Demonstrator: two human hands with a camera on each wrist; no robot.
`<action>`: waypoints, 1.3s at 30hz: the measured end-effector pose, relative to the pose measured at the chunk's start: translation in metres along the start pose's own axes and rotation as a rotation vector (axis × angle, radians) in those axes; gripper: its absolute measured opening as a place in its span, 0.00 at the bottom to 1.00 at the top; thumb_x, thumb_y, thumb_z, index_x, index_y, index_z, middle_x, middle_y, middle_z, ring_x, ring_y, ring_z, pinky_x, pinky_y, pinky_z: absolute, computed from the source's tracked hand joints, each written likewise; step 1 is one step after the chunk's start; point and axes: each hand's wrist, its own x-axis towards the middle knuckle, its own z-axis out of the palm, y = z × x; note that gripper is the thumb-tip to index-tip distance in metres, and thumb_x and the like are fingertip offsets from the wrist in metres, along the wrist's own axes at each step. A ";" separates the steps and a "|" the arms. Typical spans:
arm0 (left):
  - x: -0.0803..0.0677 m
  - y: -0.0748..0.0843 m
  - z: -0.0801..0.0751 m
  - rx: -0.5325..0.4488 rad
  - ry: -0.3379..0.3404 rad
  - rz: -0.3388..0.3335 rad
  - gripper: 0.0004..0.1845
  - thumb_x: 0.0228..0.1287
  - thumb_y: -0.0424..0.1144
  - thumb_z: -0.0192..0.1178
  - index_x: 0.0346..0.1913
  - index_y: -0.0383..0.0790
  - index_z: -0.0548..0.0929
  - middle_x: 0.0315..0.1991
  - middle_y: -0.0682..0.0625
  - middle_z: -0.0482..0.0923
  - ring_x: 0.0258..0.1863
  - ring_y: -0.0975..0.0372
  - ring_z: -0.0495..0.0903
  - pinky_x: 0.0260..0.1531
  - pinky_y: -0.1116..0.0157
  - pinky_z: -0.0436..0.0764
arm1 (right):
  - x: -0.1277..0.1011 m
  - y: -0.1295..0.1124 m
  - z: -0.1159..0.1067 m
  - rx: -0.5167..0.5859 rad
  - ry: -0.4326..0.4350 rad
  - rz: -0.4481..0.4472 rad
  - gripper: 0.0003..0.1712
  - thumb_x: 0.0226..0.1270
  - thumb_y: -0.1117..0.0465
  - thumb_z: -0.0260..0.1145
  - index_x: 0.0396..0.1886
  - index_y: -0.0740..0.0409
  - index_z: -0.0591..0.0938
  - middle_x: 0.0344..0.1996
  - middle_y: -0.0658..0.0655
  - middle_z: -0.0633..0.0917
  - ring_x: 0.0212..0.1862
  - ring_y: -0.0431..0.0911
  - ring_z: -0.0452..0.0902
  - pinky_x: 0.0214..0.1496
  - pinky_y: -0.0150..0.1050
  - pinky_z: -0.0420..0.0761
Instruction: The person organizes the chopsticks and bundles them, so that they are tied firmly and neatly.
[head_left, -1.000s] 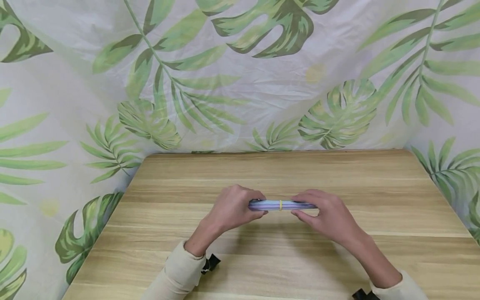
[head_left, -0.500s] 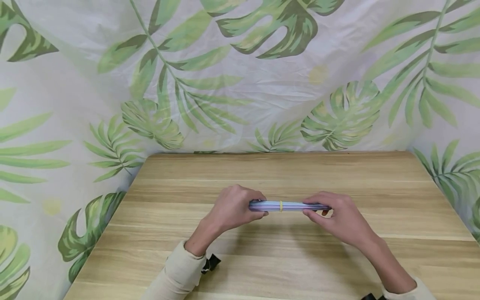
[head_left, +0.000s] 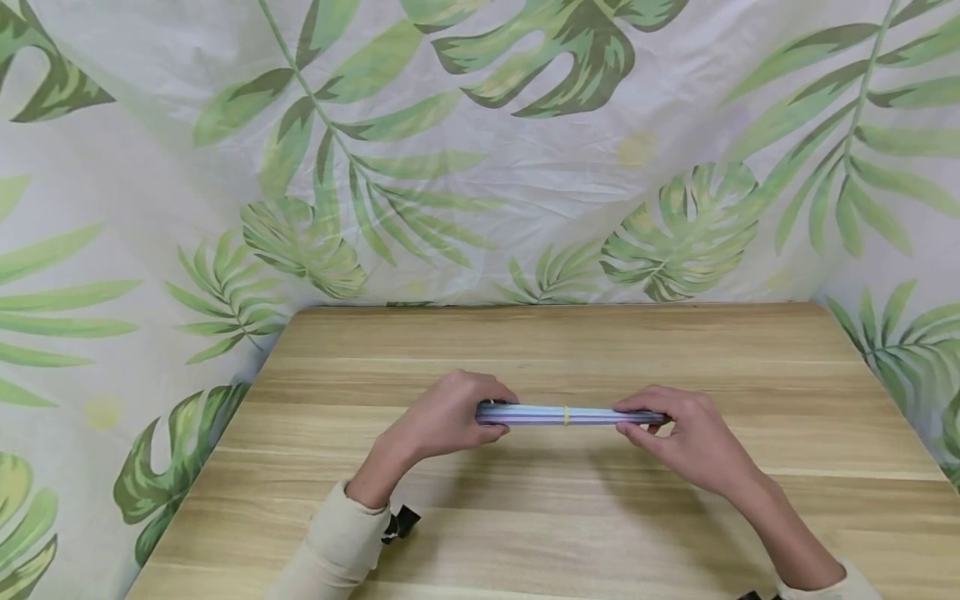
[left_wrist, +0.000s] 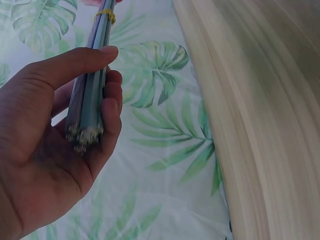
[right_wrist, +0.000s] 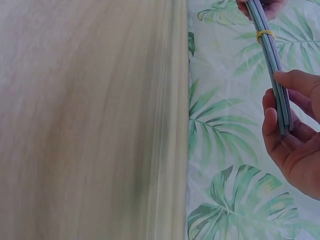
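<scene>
A thin bundle of pale blue and lilac sticks (head_left: pixel 570 414), bound at its middle by a yellow rubber band (head_left: pixel 567 415), is held level above the wooden table (head_left: pixel 570 517). My left hand (head_left: pixel 442 419) grips its left end, thumb and fingers curled round it. In the left wrist view the left hand (left_wrist: pixel 60 150) wraps the bundle (left_wrist: pixel 89 100), whose frayed end faces the camera. My right hand (head_left: pixel 686 437) pinches the right end. The right wrist view shows the right hand (right_wrist: pixel 295 135) holding the bundle (right_wrist: pixel 272 65), with the band (right_wrist: pixel 264 34) farther along.
A leaf-printed cloth (head_left: pixel 480 150) hangs behind and to both sides of the table. The table's far edge (head_left: pixel 562 307) meets that cloth. Cream sleeves (head_left: pixel 337 550) cover both forearms.
Both hands have slid outward along the bundle: the right hand first, then the left, so more of the bundle shows between them. The bundle stays level.
</scene>
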 end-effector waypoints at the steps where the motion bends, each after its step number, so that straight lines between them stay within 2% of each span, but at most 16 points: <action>1: -0.001 -0.002 -0.001 -0.011 -0.007 -0.001 0.11 0.57 0.39 0.72 0.44 0.50 0.88 0.38 0.62 0.83 0.31 0.72 0.77 0.33 0.71 0.77 | -0.001 0.001 -0.001 -0.004 0.000 0.003 0.14 0.58 0.62 0.76 0.43 0.43 0.88 0.36 0.39 0.87 0.30 0.31 0.79 0.31 0.28 0.78; 4: -0.006 -0.009 -0.002 -0.015 -0.008 0.001 0.12 0.58 0.40 0.72 0.45 0.51 0.87 0.38 0.64 0.81 0.30 0.72 0.76 0.32 0.72 0.77 | -0.002 0.004 -0.003 -0.006 0.003 0.012 0.14 0.57 0.62 0.77 0.43 0.43 0.88 0.35 0.38 0.86 0.29 0.32 0.79 0.31 0.28 0.78; 8: -0.010 -0.017 -0.002 -0.012 0.024 0.025 0.12 0.58 0.43 0.72 0.45 0.52 0.87 0.37 0.64 0.81 0.29 0.72 0.75 0.30 0.72 0.76 | -0.003 0.008 -0.004 0.014 0.016 0.035 0.14 0.56 0.61 0.78 0.41 0.41 0.88 0.33 0.37 0.86 0.28 0.32 0.78 0.29 0.29 0.77; 16: -0.012 -0.027 -0.002 -0.083 0.072 0.056 0.12 0.60 0.49 0.71 0.46 0.54 0.87 0.37 0.65 0.82 0.25 0.72 0.75 0.25 0.72 0.76 | -0.003 0.015 -0.003 0.030 0.019 0.050 0.13 0.57 0.61 0.77 0.41 0.43 0.89 0.34 0.40 0.87 0.28 0.34 0.78 0.29 0.32 0.78; 24: -0.007 -0.040 0.007 -0.115 0.091 0.074 0.13 0.59 0.47 0.72 0.46 0.51 0.88 0.37 0.63 0.83 0.28 0.72 0.77 0.27 0.73 0.77 | 0.000 0.025 -0.001 0.043 -0.025 0.063 0.11 0.58 0.60 0.76 0.41 0.43 0.89 0.34 0.40 0.86 0.30 0.35 0.79 0.31 0.31 0.79; 33: 0.002 -0.054 0.018 -0.093 0.082 0.057 0.13 0.57 0.45 0.74 0.45 0.50 0.88 0.38 0.62 0.84 0.28 0.70 0.77 0.28 0.72 0.76 | 0.007 0.042 0.005 0.095 -0.103 0.192 0.09 0.61 0.54 0.75 0.42 0.44 0.89 0.37 0.43 0.88 0.37 0.37 0.83 0.37 0.34 0.82; 39: 0.008 -0.062 0.023 -0.055 0.064 0.046 0.12 0.58 0.43 0.73 0.45 0.51 0.88 0.39 0.61 0.84 0.29 0.71 0.76 0.28 0.72 0.76 | 0.013 0.051 0.008 0.096 -0.125 0.208 0.09 0.60 0.58 0.75 0.41 0.43 0.89 0.37 0.43 0.87 0.39 0.39 0.83 0.38 0.33 0.82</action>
